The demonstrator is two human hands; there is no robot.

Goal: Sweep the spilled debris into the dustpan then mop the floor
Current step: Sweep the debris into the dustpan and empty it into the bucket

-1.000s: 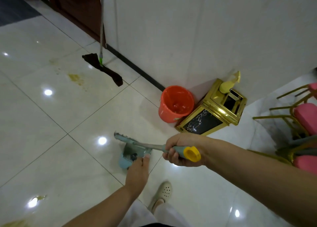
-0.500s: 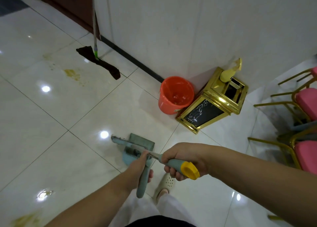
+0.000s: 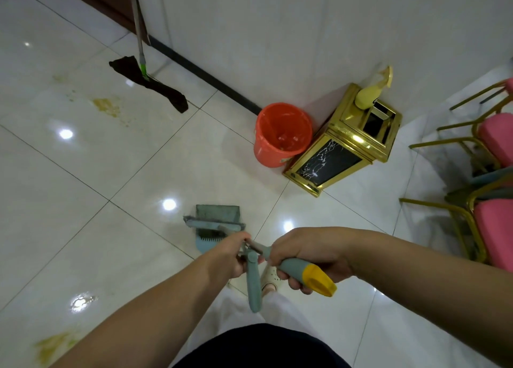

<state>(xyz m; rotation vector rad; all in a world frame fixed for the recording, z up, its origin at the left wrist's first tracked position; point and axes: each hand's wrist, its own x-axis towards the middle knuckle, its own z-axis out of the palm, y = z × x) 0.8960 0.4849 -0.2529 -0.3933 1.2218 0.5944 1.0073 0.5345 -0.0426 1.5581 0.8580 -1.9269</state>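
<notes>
Both forearms reach forward, left hand (image 3: 231,253) and right hand (image 3: 308,252) curled in grips, close together.

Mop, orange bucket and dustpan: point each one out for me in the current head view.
mop (image 3: 150,88): head view, on the dark cloth head lying on the floor.
orange bucket (image 3: 268,152): head view, on its outer wall.
dustpan (image 3: 218,210): head view, on the grey tray's back edge.

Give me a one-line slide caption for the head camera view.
Both hands grip broom handle and dustpan handle above tiled floor; mop leans nearby.
</notes>
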